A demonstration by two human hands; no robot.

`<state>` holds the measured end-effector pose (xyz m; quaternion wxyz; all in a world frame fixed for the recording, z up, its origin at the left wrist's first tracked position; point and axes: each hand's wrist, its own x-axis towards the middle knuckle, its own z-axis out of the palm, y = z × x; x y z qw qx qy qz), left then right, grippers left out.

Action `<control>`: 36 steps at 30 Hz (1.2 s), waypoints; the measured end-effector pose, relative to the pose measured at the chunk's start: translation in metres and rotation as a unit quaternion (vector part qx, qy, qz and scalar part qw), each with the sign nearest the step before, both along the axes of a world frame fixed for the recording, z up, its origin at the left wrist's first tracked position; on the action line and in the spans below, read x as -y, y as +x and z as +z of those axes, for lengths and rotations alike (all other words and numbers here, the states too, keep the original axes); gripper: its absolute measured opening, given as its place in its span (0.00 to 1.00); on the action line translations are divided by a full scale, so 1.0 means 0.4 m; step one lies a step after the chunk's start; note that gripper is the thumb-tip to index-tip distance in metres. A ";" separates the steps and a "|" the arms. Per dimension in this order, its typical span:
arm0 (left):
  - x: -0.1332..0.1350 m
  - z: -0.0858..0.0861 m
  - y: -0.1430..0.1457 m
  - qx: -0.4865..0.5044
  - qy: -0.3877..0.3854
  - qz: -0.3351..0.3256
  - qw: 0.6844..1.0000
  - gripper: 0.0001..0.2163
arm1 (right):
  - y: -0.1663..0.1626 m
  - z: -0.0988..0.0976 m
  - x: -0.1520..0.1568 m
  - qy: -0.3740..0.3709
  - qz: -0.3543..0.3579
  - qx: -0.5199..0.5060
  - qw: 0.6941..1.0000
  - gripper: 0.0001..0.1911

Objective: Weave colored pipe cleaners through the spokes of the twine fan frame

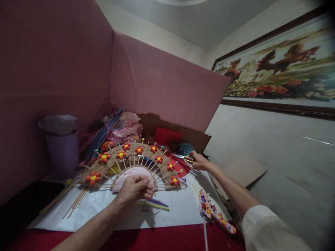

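Note:
A fan-shaped craft piece (136, 158) made of wooden sticks woven with twine lies on white paper, decorated with several red and yellow clay flowers. My left hand (134, 190) is closed on its pink half-round base (128, 176) at the near edge. My right hand (200, 161) reaches out to the right of the fan, fingers closed on the handles of a pair of scissors (187, 160) lying at the paper's far right edge.
A lidded purple bucket (62, 146) stands at the left by the pink board wall (157, 80). A cardboard box (178, 134) with a teal yarn ball (185, 149) and cloth scraps sits behind. A flowered glue gun (216, 214) lies near right. Loose sticks (75, 202) lie left.

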<state>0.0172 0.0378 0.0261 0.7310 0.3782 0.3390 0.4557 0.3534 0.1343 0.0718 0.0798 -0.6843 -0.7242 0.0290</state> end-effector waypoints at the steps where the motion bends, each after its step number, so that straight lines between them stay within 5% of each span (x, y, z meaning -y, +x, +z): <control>1: 0.000 0.000 0.000 -0.002 -0.004 0.002 1.000 0.13 | 0.010 0.013 0.012 0.005 -0.003 -0.017 1.000 0.21; 10: 0.008 0.012 -0.003 0.028 0.023 0.008 0.999 0.15 | 0.017 0.083 0.201 -0.012 -0.009 -0.181 0.983 0.27; 14: 0.024 0.033 -0.007 0.033 0.044 0.010 0.998 0.15 | -0.064 0.100 0.315 -0.080 0.059 -0.276 0.956 0.22; 17: 0.029 0.041 -0.007 0.027 0.048 0.007 0.998 0.14 | -0.156 0.098 0.394 -0.106 0.111 -0.268 0.951 0.19; 20: 0.033 0.044 -0.003 0.024 0.058 -0.008 0.998 0.13 | -0.244 0.080 0.446 -0.106 0.092 -0.227 0.964 0.17; 36: 0.051 0.022 0.000 0.074 0.131 -0.077 0.986 0.10 | -0.390 -0.002 0.462 -0.007 0.093 -0.236 0.967 0.24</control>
